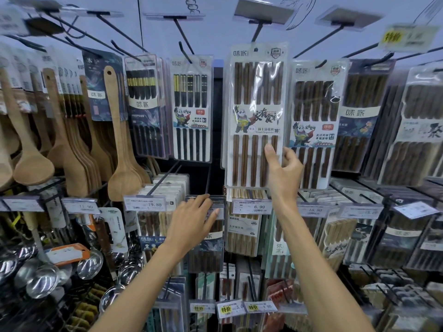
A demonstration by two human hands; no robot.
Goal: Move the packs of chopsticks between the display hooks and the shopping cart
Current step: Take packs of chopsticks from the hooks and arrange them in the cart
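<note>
Right hand [284,166]: reaching up and pinching the tall pack of brown chopsticks [255,111] near its lower right edge, thumb lying on the clear front, the other fingers curling round behind.
Tall pack of brown chopsticks: hanging upright in the upper row, its top edge sitting just under a black display hook [257,32] (whether the hanging hole is threaded on the hook, I cannot tell from here).
Left hand [194,221]: stretching forward lower down, fingers fairly straight and close together, resting on the top of a dark pack [208,250] in the second row and gripping nothing.
Dark pack: hanging upright just left of the 6.90 price tag [251,207], partly hiding behind the left hand.
Neighbouring stock, upper row: a smaller panda-label pack [314,121] hanging just right of the tall pack; a black-and-gold pack [191,109] hanging to its left.
Far left: wooden spatulas [124,168] hanging in rows above steel ladles [43,279].
Lower rows: further chopstick packs hanging behind yellow price labels, blurring towards the edges.
</note>
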